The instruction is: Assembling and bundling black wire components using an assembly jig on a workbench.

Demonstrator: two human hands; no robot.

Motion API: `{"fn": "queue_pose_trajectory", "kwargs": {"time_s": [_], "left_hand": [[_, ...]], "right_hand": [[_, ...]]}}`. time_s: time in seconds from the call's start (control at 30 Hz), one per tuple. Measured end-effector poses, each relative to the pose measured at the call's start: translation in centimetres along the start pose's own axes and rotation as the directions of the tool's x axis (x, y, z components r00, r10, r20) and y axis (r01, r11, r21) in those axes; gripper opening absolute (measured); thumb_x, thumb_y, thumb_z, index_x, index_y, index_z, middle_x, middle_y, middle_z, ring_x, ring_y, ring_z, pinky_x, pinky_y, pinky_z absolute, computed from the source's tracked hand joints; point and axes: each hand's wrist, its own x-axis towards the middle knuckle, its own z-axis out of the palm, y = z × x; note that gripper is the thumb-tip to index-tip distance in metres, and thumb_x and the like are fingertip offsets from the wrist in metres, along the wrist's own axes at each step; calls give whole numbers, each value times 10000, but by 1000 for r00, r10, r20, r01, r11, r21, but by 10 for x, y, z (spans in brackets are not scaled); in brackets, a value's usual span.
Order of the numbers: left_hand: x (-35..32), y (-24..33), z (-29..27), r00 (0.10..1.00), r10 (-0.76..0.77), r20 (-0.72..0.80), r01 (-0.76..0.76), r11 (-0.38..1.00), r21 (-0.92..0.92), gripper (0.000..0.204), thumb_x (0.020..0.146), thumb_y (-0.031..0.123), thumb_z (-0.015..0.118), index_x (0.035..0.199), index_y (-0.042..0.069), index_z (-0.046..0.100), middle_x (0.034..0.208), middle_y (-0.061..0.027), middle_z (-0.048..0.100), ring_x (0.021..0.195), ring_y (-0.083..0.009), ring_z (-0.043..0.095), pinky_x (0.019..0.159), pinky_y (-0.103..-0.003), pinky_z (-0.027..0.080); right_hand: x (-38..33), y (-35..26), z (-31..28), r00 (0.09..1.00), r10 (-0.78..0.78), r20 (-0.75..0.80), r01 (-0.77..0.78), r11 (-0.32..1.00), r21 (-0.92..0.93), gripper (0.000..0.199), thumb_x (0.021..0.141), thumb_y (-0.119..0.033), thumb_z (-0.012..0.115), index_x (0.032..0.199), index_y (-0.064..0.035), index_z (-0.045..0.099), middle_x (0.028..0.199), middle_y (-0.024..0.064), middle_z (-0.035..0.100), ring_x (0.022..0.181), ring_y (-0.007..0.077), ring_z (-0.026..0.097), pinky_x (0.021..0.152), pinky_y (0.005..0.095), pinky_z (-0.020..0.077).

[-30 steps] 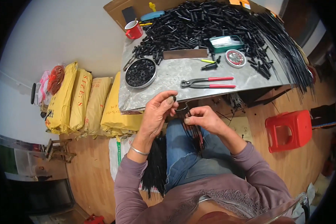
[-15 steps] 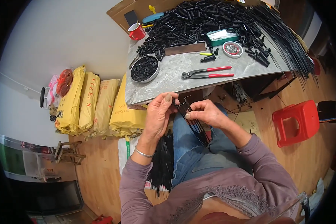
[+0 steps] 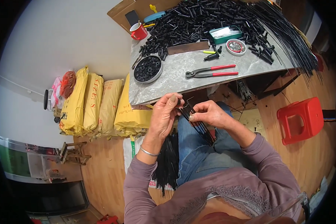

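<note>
My left hand (image 3: pixel 162 118) is closed near the table's front edge, thumb and fingers pinching a small black part (image 3: pixel 179 102) that they mostly hide. Just right of it, my right hand (image 3: pixel 212 115) pinches a bundle of thin black rods (image 3: pixel 201 128), which look like umbrella ribs. The rods slant down over my lap, their upper ends close to the left fingertips. A fine bent wire (image 3: pixel 190 99) sticks up there. Whether rods and small part are joined is too small to tell. More black rods (image 3: pixel 167 160) lie beside my left leg.
Red-handled pincers (image 3: pixel 212 71), a bowl of small black pieces (image 3: pixel 148 69), a green box of pins (image 3: pixel 225 34), a dish of small metal bits (image 3: pixel 236 47) and heaped black tubes (image 3: pixel 183 26) cover the table. Yellow sacks (image 3: pixel 91 100) stand left; a red stool (image 3: pixel 301 120) stands right.
The view has shifted slightly, so the scene sits a little further right. Both hands keep their hold on the rods and the small part, with barely any movement.
</note>
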Motion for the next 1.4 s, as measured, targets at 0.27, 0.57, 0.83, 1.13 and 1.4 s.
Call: {"fn": "queue_pose_trajectory", "kwargs": {"time_s": [0.27,0.57,0.83,1.13,1.4], "left_hand": [[-9,-1,-2,999,-16,-47,18,1000,25,288,903,356,607,933,70,629,803,-1,562,624,-64,496,559,-207,411],[-5,4,-8,998,-31,-60,29,999,-32,238,922,270,607,1026,56,617,817,-5,576,699,-65,524,596,-192,421],[-5,1,-18,998,-35,53,43,987,-153,222,918,161,605,1121,72,585,983,-51,631,838,-99,579,727,-220,468],[-7,4,-21,981,-118,156,147,971,-191,197,895,117,612,1088,84,594,1084,-70,635,955,-144,595,839,-302,455],[-6,8,-23,973,-178,144,204,961,-186,251,856,57,624,1106,41,605,1077,-77,639,940,-153,604,850,-312,470]], "right_hand": [[3,3,2,1000,11,0,-11,1000,-13,154,835,-128,675,771,7,637,653,29,601,593,95,553,556,240,438],[5,4,5,999,28,20,-28,999,-37,167,835,-140,677,754,0,635,642,21,597,587,84,543,554,231,428],[5,5,2,1000,27,-12,-28,999,-41,165,831,-138,682,754,1,636,640,21,598,582,78,538,545,232,427],[7,9,4,999,48,-9,-48,999,-13,153,826,-128,688,764,2,635,654,20,600,587,79,540,550,235,433],[9,9,5,998,60,-6,-60,998,-10,135,828,-110,682,775,7,637,666,20,603,598,83,544,559,238,440]]}}
